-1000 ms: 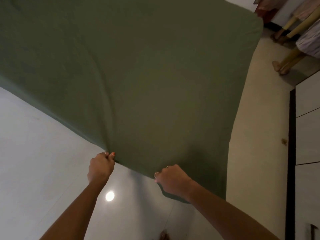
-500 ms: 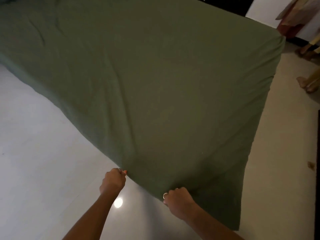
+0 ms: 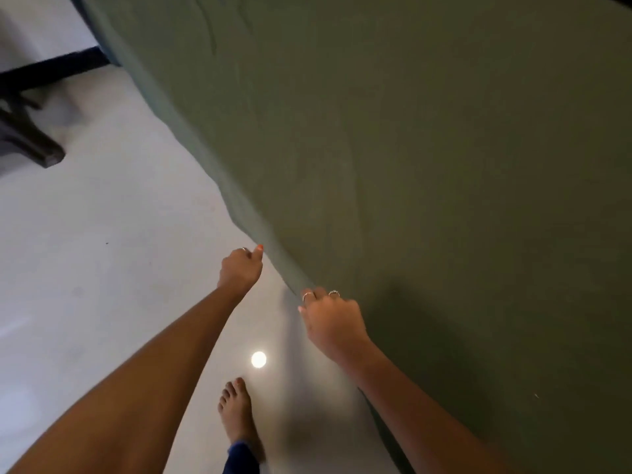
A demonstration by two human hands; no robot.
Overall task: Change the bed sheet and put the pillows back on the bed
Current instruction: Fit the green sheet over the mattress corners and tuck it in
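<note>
Both hands, the left hand (image 3: 239, 272) and right hand (image 3: 331, 319), gripped the green sheet's (image 3: 427, 165) edge, the cloth spreading beyond them over a glossy pale floor (image 3: 102, 268) reflecting a lamp.

I count one green sheet (image 3: 410, 165), spread wide beyond both hands. I count two hands: the left hand (image 3: 239, 271) and the right hand (image 3: 333, 319), each with its grip curled on the sheet's near edge. I make out three rings: one on the left, two on the right. Below the grips I count one bare foot (image 3: 237, 412), one round light glare on the floor (image 3: 102, 268), and one dark furniture leg (image 3: 30, 138) far to the left.
</note>
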